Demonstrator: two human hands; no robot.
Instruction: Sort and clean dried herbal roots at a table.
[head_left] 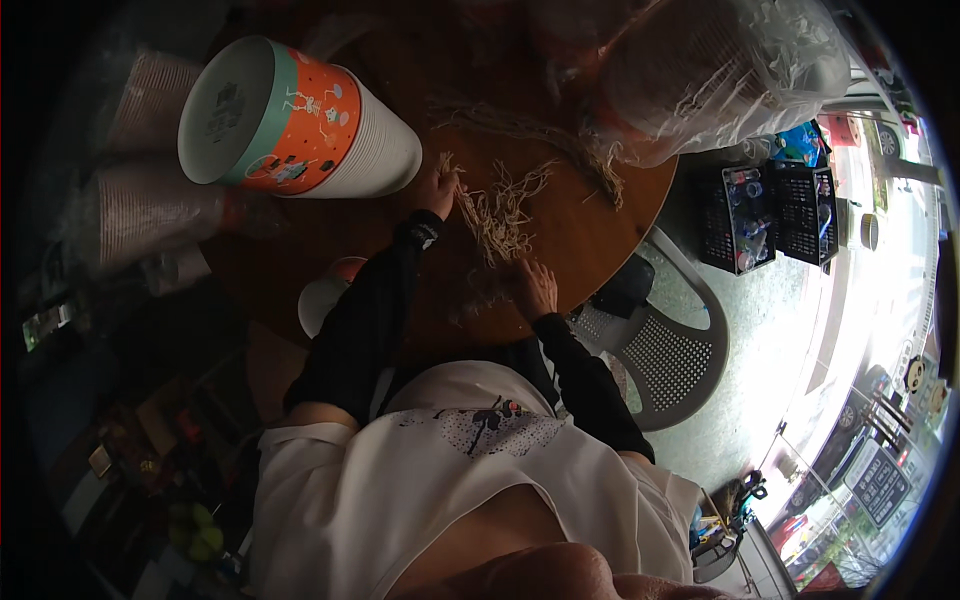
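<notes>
A loose heap of pale tan, straw-like strands [500, 215] lies on the round brown wooden table [600, 265] in front of me. At its left edge, beside the stack of buckets, my left hand [437, 192] has its fingers closed round a few of the strands. My right hand [536, 288] rests at the near end of the heap, fingers stretched out and touching the table or the lowest strands. A tall stack of paper buckets [310, 125], orange and teal with skeleton drawings, lies on its side just beyond my left hand.
More strands [520, 125] lie farther back. A plastic-wrapped stack of cups [720, 80] stands at the far right, other wrapped stacks [150, 210] at the left. A single bucket [320, 300] sits by my left forearm. A grey chair [670, 365] and black crates [735, 220] are on the right.
</notes>
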